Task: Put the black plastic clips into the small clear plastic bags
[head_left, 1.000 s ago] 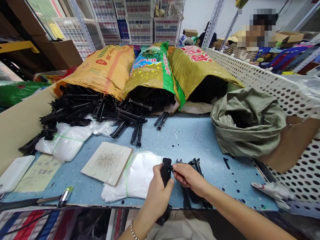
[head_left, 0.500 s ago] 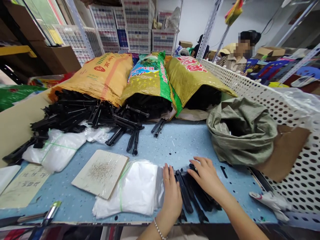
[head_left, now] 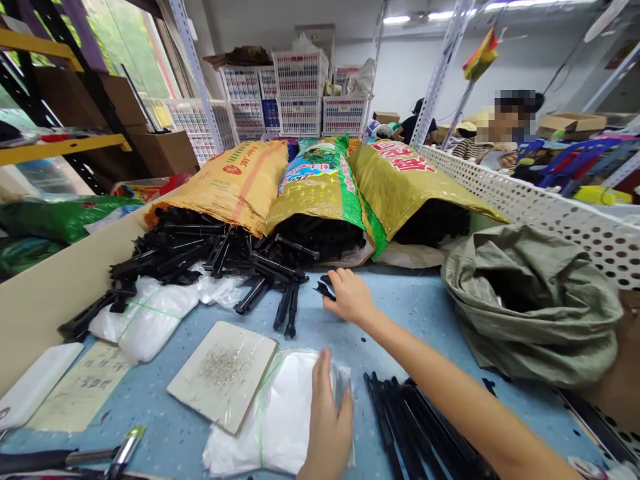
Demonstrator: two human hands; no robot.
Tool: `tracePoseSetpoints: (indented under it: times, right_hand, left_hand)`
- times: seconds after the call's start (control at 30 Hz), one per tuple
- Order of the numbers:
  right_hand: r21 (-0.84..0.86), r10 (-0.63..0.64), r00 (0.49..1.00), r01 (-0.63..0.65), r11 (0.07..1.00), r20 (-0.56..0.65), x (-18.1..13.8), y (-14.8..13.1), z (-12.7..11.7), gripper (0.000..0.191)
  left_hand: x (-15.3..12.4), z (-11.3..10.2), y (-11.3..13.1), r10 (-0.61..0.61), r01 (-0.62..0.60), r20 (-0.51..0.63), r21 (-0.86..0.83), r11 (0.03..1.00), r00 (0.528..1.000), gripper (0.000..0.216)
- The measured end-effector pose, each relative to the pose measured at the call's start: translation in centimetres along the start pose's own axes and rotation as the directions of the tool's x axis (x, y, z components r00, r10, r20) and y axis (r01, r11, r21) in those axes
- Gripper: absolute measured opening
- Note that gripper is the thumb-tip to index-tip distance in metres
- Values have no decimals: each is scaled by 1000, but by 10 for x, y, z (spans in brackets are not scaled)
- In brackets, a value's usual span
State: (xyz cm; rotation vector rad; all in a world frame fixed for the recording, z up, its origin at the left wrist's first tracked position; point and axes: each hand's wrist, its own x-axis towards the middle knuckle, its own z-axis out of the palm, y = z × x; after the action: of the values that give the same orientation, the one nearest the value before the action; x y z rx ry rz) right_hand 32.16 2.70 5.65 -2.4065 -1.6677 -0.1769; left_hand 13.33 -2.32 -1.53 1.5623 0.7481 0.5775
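My right hand (head_left: 350, 295) reaches out toward the middle sack, its fingers closed on a black plastic part (head_left: 325, 289) whose forked end shows beside the thumb. Lower down, my left hand (head_left: 327, 423) rests at the right edge of a stack of clear plastic bags (head_left: 283, 407) tied with green string, fingers apart and nothing in them. Under my right forearm lies a row of long black plastic parts (head_left: 407, 420), side by side. A square, speckled board (head_left: 223, 373) sits partly on the bag stack.
An orange sack (head_left: 230, 183), a green-gold sack (head_left: 320, 193) and a gold sack (head_left: 415, 177) line the back, black parts (head_left: 175, 250) spilling out at left. A grey-green open sack (head_left: 530, 307) stands right, before a perforated white panel (head_left: 550, 207). A hammer-like tool (head_left: 125, 453) lies front left.
My right hand has left the row of black parts, moved forward and closed on the loose part near the middle sack. My left hand has shifted left onto the bags. The view has tilted up.
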Motion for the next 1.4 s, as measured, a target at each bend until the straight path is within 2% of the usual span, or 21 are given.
tracePoseSetpoints:
  times: [0.03, 0.07, 0.13, 0.2, 0.23, 0.27, 0.33, 0.43, 0.53, 0.63, 0.7, 0.73, 0.8, 0.87, 0.9, 0.97, 1.03, 1.1, 1.2, 1.27, 1.4]
  right_hand:
    - [47, 34, 999, -33, 998, -9, -17, -8, -7, 39]
    - [178, 65, 998, -62, 982, -9, -36, -15, -14, 40]
    - [494, 57, 997, -71, 866, 44, -72, -23, -27, 38]
    - [688, 66, 997, -78, 722, 43, -100, -22, -36, 32]
    - [709, 81, 997, -71, 702, 19, -110, -18, -37, 31]
    - [690, 92, 996, -54, 721, -18, -117, -15, -37, 31]
    - [576, 62, 992, 12, 818, -108, -123, -9, -31, 32]
    - [405, -69, 973, 156, 901, -220, -120, -9, -16, 36]
    - [381, -105, 965, 193, 904, -240, -112, -12, -7, 42]
    - [560, 33, 998, 0, 828, -49, -114, -13, -10, 44]
    - [637, 50, 996, -84, 766, 71, -126, -16, -16, 46]
    - [645, 2, 997, -56, 762, 83, -135, -19, -19, 46]
    - [595, -139, 990, 92, 798, 33, -159, -30, -21, 44]
    - [516, -201, 980, 175, 839, -7, -182, -43, -19, 41]
    - [492, -182, 983, 158, 856, 0, -192, -48, -16, 39]
    - [500, -115, 989, 54, 864, 93, -202, -52, -12, 37]
    - [551, -51, 971, -88, 830, 232, -196, -44, -10, 37]
    - [584, 16, 951, -203, 786, 309, -173, -30, -10, 38]
    - [579, 63, 969, -195, 792, 241, -114, -23, -6, 34]
    - [545, 14, 978, -129, 828, 210, -68, -38, 5, 27]
    - [498, 117, 939, -274, 823, 323, 1, -89, 36, 43]
  left_hand:
    - [10, 0, 7, 12, -13, -59, -2, 1000, 998, 75]
    - [19, 0, 14, 28, -30, -114, -15, 999, 993, 86]
    - [31, -1, 28, 22, -39, -148, -112, 993, 989, 93]
    - [32, -6, 37, -61, 45, -49, -289, 956, 997, 74]
    - [29, -10, 40, -111, 116, 36, -380, 918, 993, 61]
    - [24, -13, 42, -150, 193, 129, -456, 869, 980, 50]
    - [10, -19, 44, -195, 328, 287, -550, 768, 938, 43]
    - [-7, -19, 46, -256, 445, 386, -559, 699, 886, 50]
    - [-11, -14, 47, -327, 470, 344, -541, 697, 880, 52]
    - [-5, -11, 46, -355, 447, 273, -561, 697, 894, 52]
    - [-1, -14, 45, -359, 427, 236, -592, 684, 903, 55]
    - [1, -15, 44, -360, 418, 222, -603, 680, 906, 57]
    - [3, -18, 42, -360, 416, 219, -603, 681, 907, 59]
    - [3, -18, 40, -354, 423, 233, -549, 721, 906, 61]
    - [3, -17, 37, -347, 413, 225, -512, 753, 911, 62]
    - [2, -14, 30, -325, 363, 162, -441, 821, 932, 67]
    - [0, -10, 17, -293, 294, 63, -375, 879, 954, 71]
    - [-5, -5, 1, -263, 255, 13, -291, 922, 965, 65]
    - [-19, 9, -21, -254, 262, 69, -141, 955, 965, 53]
    - [-29, 21, -30, -208, 217, 115, -75, 973, 971, 53]
    - [-40, 34, -30, -19, 25, 164, -35, 999, 986, 50]
